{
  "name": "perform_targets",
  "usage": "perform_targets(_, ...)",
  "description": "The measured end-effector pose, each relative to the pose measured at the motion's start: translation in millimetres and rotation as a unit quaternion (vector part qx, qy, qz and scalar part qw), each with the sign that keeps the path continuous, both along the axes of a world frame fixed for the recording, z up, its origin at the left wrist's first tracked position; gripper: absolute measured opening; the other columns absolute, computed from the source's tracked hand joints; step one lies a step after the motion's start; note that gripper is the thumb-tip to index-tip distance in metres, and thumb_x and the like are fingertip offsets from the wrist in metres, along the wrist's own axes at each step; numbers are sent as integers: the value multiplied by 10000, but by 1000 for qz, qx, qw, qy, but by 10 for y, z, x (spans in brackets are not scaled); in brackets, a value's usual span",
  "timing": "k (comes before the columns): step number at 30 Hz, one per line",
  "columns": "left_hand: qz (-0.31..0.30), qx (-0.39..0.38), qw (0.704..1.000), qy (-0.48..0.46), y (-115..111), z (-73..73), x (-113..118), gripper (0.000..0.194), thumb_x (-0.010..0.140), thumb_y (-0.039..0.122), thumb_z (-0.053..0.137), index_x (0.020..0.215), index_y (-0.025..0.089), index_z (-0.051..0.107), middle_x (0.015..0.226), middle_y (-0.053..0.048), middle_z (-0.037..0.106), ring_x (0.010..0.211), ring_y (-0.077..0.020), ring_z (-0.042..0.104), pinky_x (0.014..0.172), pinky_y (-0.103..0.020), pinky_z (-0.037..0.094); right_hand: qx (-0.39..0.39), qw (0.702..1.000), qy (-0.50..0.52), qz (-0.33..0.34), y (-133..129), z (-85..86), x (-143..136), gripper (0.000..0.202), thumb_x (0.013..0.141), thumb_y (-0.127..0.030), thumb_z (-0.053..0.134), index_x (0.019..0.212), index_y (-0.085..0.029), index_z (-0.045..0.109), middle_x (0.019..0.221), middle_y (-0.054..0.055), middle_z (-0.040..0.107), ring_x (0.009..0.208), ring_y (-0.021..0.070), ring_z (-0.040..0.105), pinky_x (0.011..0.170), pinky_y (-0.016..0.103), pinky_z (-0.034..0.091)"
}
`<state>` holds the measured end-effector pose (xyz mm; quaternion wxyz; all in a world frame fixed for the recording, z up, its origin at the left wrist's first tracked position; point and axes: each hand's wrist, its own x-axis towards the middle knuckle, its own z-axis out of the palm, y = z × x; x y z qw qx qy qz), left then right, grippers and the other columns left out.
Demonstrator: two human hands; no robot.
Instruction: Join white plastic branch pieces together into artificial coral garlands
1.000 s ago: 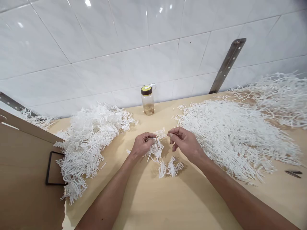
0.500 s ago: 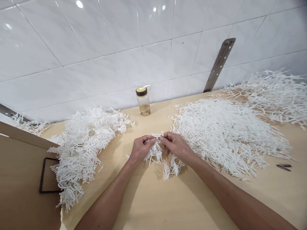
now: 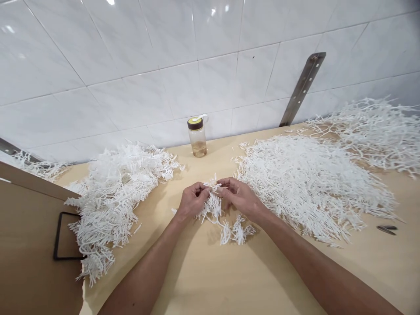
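Between my hands is a tuft of thin white branching plastic-looking strands (image 3: 213, 205), hanging down toward the table. My left hand (image 3: 193, 200) pinches its upper left side between thumb and fingers. From the other side, my right hand (image 3: 239, 194) pinches the top of the tuft, its thumb near the left fingertips. Just below lies a small loose clump of the same white strands (image 3: 239, 232) on the wooden table (image 3: 210, 275). What exactly sits between the fingertips is too small to make out.
A big white strand pile (image 3: 315, 183) spreads on the right, another (image 3: 114, 197) on the left. A water bottle (image 3: 198, 142) stands by the tiled wall. Small dark snips (image 3: 387, 229) lie far right. A brown box (image 3: 33, 236) with a black-edged opening occupies the left edge.
The strands at my fingertips have shifted and bunched upward. My right fingers have opened out slightly. The loose clump below now lies clear of my right hand; the view has shifted a little.
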<state>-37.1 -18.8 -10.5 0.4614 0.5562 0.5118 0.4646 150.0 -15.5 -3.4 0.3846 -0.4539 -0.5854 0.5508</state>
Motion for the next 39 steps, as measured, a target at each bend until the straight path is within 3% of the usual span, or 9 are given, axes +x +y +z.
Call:
perform_targets(3,45,2,997,-57,15,-10,-10,298,734,424,737,705,160,602,567,38,554,503,-78,463,505,-206,360,-17,998,-1,64,-42,-13,-30,537,845,-564,633,1213,-185,539,1000,84,673,503,98,589,456,249,490)
perform_targets(7,91,-8,989,-117,41,-31,-18,326,712,441,761,694,168,583,559,41,560,472,-74,464,473,-204,364,32,986,-91,133,-97,-15,-75,360,861,-501,617,989,-164,618,750,4,616,559,109,533,504,231,421)
perform_targets(11,99,-37,981,-160,45,7,-12,348,680,438,787,682,174,560,526,56,531,438,-65,440,449,-200,357,101,977,-148,116,-125,12,-102,287,877,-443,569,800,-174,639,649,-23,546,589,118,481,533,232,367)
perform_targets(16,108,-58,971,-205,78,54,-90,350,656,425,792,691,179,546,530,51,537,438,-75,471,452,-206,380,62,983,-161,60,-116,12,-109,268,875,-416,523,730,-201,590,529,-49,465,484,119,455,474,230,343)
perform_targets(25,161,-36,959,-230,197,90,-315,303,651,325,760,762,188,513,708,54,587,411,-39,490,419,-193,346,77,968,-235,51,-116,-13,-120,198,814,-299,529,644,-199,541,567,-20,556,467,119,480,451,233,313)
perform_targets(28,158,-39,963,-216,167,114,-266,303,666,321,746,767,191,491,720,56,593,385,-27,466,405,-190,329,66,966,-241,59,-136,-7,-129,201,819,-294,518,645,-199,546,557,-18,568,455,126,514,445,235,318)
perform_targets(33,144,-58,973,-172,69,149,-142,305,705,368,719,775,193,480,682,39,615,364,-44,474,370,-185,304,31,973,-188,134,-258,-15,-228,201,836,-317,528,667,-209,539,521,-35,552,430,125,510,429,226,324)
perform_targets(36,119,-77,978,-151,15,164,-81,314,703,375,732,808,194,497,614,38,615,405,-80,538,417,-190,388,74,967,-181,160,-313,-21,-297,239,841,-304,531,626,-209,493,525,-30,541,469,121,485,461,228,324)
perform_targets(39,103,-81,980,-152,-5,154,-44,336,667,356,768,805,193,509,571,35,619,463,-116,600,481,-213,462,125,957,-224,139,-293,-8,-286,238,840,-291,536,624,-205,485,554,-29,528,510,120,457,496,238,321)
